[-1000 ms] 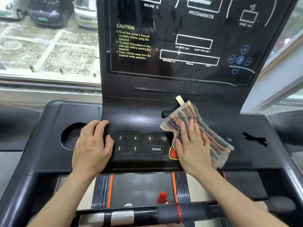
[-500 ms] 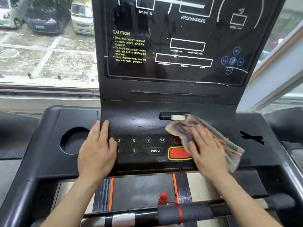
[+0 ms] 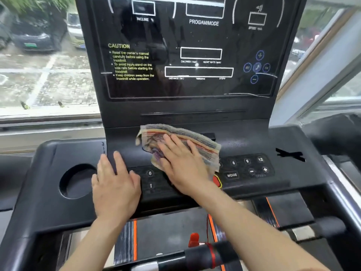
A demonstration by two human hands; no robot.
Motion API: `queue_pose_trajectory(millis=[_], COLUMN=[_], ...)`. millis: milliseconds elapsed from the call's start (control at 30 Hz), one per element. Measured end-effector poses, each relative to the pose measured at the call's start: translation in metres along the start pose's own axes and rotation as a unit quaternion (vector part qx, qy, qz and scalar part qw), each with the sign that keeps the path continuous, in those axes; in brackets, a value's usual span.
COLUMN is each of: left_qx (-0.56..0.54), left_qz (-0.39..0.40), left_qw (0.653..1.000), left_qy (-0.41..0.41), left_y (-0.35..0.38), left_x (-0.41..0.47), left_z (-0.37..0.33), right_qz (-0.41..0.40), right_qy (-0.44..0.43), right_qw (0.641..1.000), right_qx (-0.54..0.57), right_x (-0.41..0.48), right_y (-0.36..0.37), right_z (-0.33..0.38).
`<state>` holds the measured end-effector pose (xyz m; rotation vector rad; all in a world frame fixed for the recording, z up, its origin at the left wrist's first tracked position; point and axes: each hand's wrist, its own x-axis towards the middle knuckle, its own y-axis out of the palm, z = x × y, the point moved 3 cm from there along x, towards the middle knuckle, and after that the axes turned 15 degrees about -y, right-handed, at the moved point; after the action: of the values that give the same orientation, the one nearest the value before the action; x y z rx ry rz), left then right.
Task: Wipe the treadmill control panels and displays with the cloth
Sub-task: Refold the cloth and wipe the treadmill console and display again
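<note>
The right hand (image 3: 183, 165) lies flat on a striped, many-coloured cloth (image 3: 205, 145), fingers straight and spread, and presses it against the sloped middle of the treadmill console (image 3: 244, 141), just below the bottom edge of the dark display (image 3: 195, 55). The crumpled cloth reaches out past the fingertips toward the display and, at its right, overlaps the left end of the right keypad (image 3: 246, 167). A red stop button (image 3: 216, 180) peeks out beside the right wrist, just below the cloth's right end.

The left hand (image 3: 115, 184) holds nothing. It rests palm down, fingers straight, on the left end of the left keypad (image 3: 150, 178), between the round cup holder (image 3: 78, 180) and the cloth. It does not touch the cloth. The two hands lie near each other but apart, with the "6" and arrow keys showing between them.
</note>
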<state>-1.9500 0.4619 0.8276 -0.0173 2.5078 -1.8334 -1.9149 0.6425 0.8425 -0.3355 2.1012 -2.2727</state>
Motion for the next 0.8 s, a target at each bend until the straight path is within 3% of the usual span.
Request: queue_pose_trajectory(millis=[67,167,234,267,334,400,467,601,667,801], left_qx=[0.003,0.011,0.018,0.019,0.018,0.014,0.013,0.015,0.021,0.016], left_qz=[-0.003,-0.006,-0.006,-0.006,-0.004,-0.001,-0.004,-0.007,-0.005,-0.011], left_qw=[1.000,1.000,1.000,1.000,1.000,1.000,1.000,1.000,1.000,1.000], left_qy=[-0.005,-0.002,-0.005,-0.005,-0.005,-0.007,-0.010,-0.014,-0.016,-0.020], left_y=[0.000,0.001,0.002,0.002,0.002,0.001,-0.001,-0.003,-0.004,-0.004], left_x=[0.000,-0.001,-0.001,-0.001,-0.002,-0.001,-0.002,-0.001,-0.001,0.000], left_z=[0.000,0.001,0.000,-0.001,0.000,-0.001,-0.001,-0.002,-0.003,-0.003], right_qz=[-0.031,-0.081,-0.080,-0.088,-0.092,-0.097,-0.152,-0.283,-0.239,-0.166], right_qy=[0.025,0.173,0.248,0.246,0.164,0.027,-0.070,-0.092,-0.087,-0.187], right_qw=[0.999,0.981,0.965,0.965,0.982,0.995,0.986,0.949,0.960,0.968], right_qx=[-0.036,-0.030,-0.011,-0.010,-0.006,-0.006,0.022,0.106,0.120,0.030], right_x=[-0.023,-0.061,-0.057,-0.046,-0.021,0.002,0.021,0.066,0.077,0.066], right_y=[-0.005,-0.014,-0.010,-0.010,-0.009,-0.006,-0.013,-0.037,-0.031,-0.005], right_z=[-0.036,-0.100,-0.103,-0.091,-0.055,-0.023,-0.003,0.011,0.009,0.012])
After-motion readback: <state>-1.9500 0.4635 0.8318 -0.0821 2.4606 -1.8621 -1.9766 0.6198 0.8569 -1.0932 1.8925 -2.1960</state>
